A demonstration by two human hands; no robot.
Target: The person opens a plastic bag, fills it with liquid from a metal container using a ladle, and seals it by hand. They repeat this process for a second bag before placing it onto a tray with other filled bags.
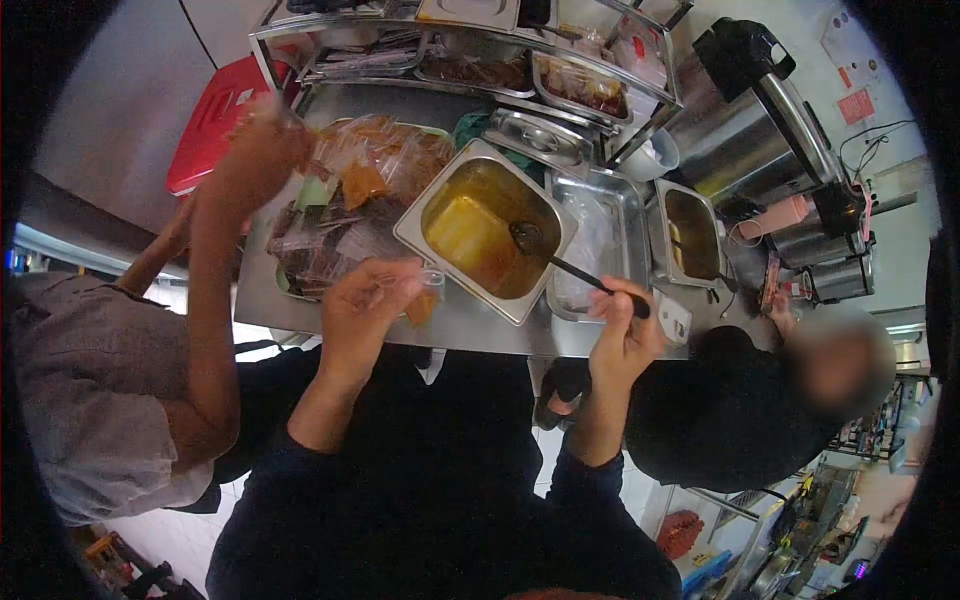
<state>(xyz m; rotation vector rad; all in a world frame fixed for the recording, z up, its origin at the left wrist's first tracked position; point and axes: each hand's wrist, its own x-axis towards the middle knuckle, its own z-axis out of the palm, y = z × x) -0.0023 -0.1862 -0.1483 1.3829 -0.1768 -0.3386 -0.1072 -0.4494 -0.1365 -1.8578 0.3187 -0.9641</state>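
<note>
My left hand (365, 315) pinches the top of a small clear plastic bag (424, 306), with some orange-brown sauce low in it. It is just left of the near corner of a deep steel pan (408, 232). A shallow layer of yellow-brown oily sauce (465, 240) lies in that pan. In my right hand (622, 340) is the handle of a black ladle (575, 270). The ladle's bowl rests inside the pan, toward its right side. Beyond my left hand, filled sauce bags (385, 165) and darker packets (340, 240) are heaped on trays.
A steel tray (637, 240) with clear plastic bags and another sauce pan (690, 235) stand right. A shelf rack (470, 85) rises behind. One person's forearm (215, 270) reaches in from the left; another person (720, 400) is at the right. Large steel urns (735, 130) stand back right.
</note>
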